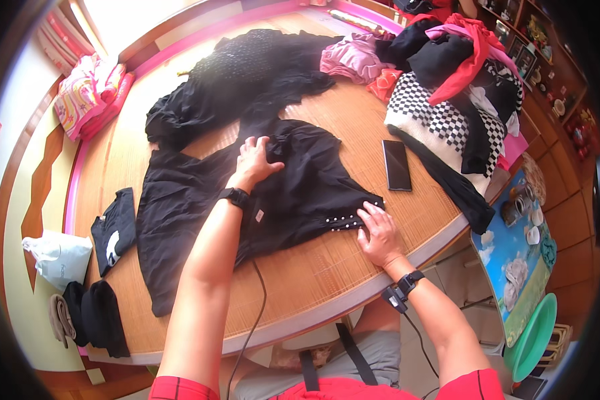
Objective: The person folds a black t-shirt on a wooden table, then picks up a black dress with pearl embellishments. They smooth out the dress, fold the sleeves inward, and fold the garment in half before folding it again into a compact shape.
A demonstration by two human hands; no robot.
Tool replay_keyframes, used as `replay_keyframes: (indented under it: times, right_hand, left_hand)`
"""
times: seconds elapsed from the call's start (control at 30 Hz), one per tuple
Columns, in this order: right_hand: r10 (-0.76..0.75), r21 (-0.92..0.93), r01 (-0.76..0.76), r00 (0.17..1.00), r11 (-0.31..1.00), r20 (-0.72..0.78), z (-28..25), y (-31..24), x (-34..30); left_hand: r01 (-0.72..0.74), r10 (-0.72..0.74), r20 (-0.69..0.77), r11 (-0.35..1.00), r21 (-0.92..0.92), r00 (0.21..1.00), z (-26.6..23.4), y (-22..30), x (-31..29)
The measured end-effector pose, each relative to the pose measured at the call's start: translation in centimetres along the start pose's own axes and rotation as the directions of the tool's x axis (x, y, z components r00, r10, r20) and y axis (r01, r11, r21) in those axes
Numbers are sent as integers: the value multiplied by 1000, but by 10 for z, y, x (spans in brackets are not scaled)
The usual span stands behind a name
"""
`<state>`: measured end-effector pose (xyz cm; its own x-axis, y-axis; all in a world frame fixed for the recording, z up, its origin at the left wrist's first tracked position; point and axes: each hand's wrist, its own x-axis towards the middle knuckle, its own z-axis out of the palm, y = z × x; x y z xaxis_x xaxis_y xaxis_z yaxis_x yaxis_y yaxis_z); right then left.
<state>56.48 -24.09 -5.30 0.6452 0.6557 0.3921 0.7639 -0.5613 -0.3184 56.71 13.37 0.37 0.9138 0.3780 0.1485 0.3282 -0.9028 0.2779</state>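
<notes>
A black garment (200, 193) with long sleeves lies spread on a mat-topped bed. White pearl-like beads dot the cuff (343, 221) of one sleeve, and a small pale tag shows on the cloth. My left hand (255, 163) rests on the upper part of the garment, open, fingers spread and holding nothing. At the beaded cuff, my right hand (381, 239) touches the cloth's edge with its fingers stretched out and thumb apart. Just beyond lies another black garment (240, 73) with a dotted sheer part.
A black phone (397, 165) lies right of the garment. Piled clothes, including a checkered garment (420, 107), fill the far right. Folded clothes (117, 230) and a white bag (63, 257) sit left. A low table (507, 267) and green basin (533, 340) stand right.
</notes>
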Motion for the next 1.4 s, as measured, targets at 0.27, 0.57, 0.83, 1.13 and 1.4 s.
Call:
replay_keyframes:
  times: [0.27,0.57,0.83,1.13,1.4]
  right_hand:
    - [23,10,-24,999,1000,37,-5,-3,4]
    - [28,14,-29,999,999,46,-6,-2,5]
    - [22,38,-23,999,999,27,-4,0,3]
    - [18,17,-18,1000,1000,-17,0,2,-2]
    - [2,19,-2,1000,1000,-11,6,1,-3]
  left_hand:
    - [-109,109,36,994,-5,993,56,-38,70]
    - [-67,78,47,977,-204,996,53,-61,103]
    - [-177,219,53,890,-421,974,-10,-52,82]
    - [-479,367,-366,830,-286,855,-119,38,-46]
    - [-545,542,54,835,76,839,-71,-39,-203]
